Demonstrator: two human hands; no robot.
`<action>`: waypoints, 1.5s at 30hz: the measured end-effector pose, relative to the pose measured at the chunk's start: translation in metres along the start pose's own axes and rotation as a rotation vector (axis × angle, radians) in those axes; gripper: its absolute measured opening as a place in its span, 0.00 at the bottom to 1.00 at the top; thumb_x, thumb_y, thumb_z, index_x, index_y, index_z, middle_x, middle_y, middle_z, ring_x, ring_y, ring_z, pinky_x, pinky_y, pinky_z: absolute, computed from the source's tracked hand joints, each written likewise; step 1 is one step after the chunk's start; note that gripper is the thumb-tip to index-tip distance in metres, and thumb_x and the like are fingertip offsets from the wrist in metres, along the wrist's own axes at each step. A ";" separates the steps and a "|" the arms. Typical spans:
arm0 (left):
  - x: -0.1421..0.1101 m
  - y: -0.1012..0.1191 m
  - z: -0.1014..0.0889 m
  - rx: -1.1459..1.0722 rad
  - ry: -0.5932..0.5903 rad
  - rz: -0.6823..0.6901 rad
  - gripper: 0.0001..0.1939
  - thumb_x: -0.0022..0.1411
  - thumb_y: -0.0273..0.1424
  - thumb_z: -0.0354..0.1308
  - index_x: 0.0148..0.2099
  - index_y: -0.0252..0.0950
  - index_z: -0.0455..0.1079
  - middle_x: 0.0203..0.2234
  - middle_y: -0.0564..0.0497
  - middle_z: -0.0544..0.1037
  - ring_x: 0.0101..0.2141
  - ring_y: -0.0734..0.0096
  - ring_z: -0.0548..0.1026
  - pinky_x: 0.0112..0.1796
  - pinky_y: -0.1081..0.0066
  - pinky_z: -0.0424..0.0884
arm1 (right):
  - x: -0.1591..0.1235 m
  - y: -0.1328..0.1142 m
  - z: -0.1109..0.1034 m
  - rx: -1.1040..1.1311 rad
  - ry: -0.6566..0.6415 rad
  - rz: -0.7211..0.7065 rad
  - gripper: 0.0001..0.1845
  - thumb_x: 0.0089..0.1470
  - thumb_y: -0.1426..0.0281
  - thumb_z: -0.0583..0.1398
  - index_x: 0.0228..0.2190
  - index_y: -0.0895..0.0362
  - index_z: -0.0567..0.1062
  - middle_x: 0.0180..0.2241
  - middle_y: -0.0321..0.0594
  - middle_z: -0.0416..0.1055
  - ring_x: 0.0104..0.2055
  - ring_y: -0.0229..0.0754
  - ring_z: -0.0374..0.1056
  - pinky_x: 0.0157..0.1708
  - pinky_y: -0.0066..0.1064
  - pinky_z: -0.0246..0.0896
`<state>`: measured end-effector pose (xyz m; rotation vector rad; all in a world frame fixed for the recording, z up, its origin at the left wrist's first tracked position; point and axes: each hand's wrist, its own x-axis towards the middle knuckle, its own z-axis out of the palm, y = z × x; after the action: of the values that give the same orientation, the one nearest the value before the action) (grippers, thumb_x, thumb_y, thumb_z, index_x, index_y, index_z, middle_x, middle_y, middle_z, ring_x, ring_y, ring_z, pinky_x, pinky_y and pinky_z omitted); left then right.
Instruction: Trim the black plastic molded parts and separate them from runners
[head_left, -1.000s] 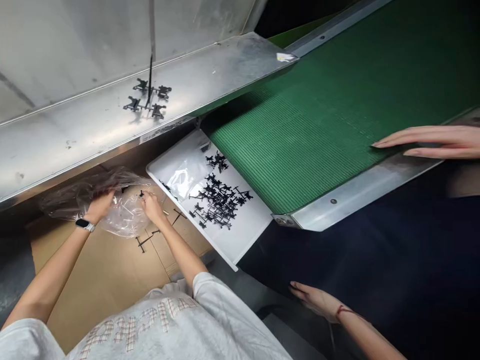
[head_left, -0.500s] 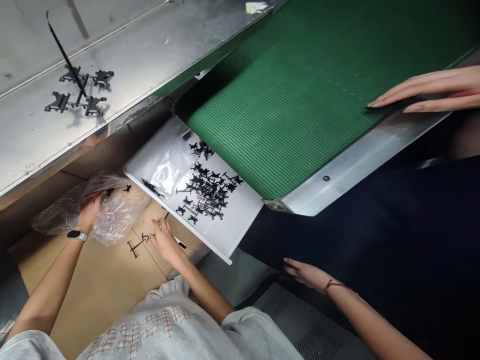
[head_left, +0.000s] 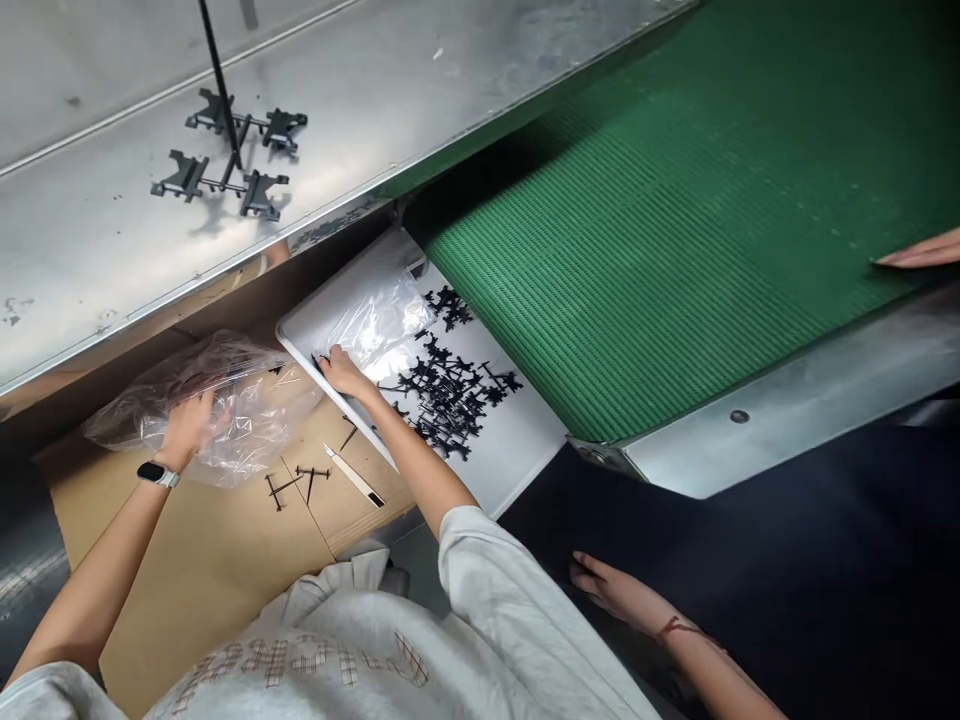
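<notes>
My left hand [head_left: 187, 425], with a watch on the wrist, is among the folds of a clear plastic bag [head_left: 255, 420]; its fingers look closed on the film, though the folds partly blur them. At the left rim of a white tray [head_left: 517, 470], my right hand [head_left: 345, 372] is closed on a black plastic part [head_left: 321, 362], whose shape is mostly hidden. A pile of branched black plastic parts [head_left: 446, 400] lies in the tray beside another clear bag [head_left: 375, 320]. Thin black sprues [head_left: 281, 490] and a craft knife [head_left: 356, 475] rest on the cardboard [head_left: 195, 560] below.
A green conveyor belt [head_left: 600, 260] slopes down to the tray's right side. On the metal shelf [head_left: 360, 100] stands a black four-part sprue [head_left: 232, 165] with a tall stem. Another person's hands show at right, one by the belt [head_left: 919, 252], one lower down [head_left: 611, 590].
My right hand has moved from the cardboard up to the tray's left rim and closed on a black part there. Another sprue now lies on the cardboard. The view has shifted.
</notes>
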<state>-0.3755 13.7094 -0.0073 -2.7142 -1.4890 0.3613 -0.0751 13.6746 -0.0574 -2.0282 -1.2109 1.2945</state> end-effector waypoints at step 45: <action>-0.005 -0.001 -0.028 -0.176 0.046 0.099 0.39 0.66 0.40 0.50 0.71 0.23 0.45 0.63 0.23 0.61 0.63 0.35 0.61 0.57 0.47 0.65 | -0.042 -0.121 0.074 0.107 -0.095 -0.166 0.15 0.57 0.75 0.57 0.46 0.65 0.73 0.52 0.58 0.69 0.56 0.53 0.65 0.58 0.44 0.59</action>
<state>-0.3733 13.7085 0.0207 -2.9173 -1.4436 0.1767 -0.2003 13.6950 0.0185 -1.7697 -1.2933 1.3578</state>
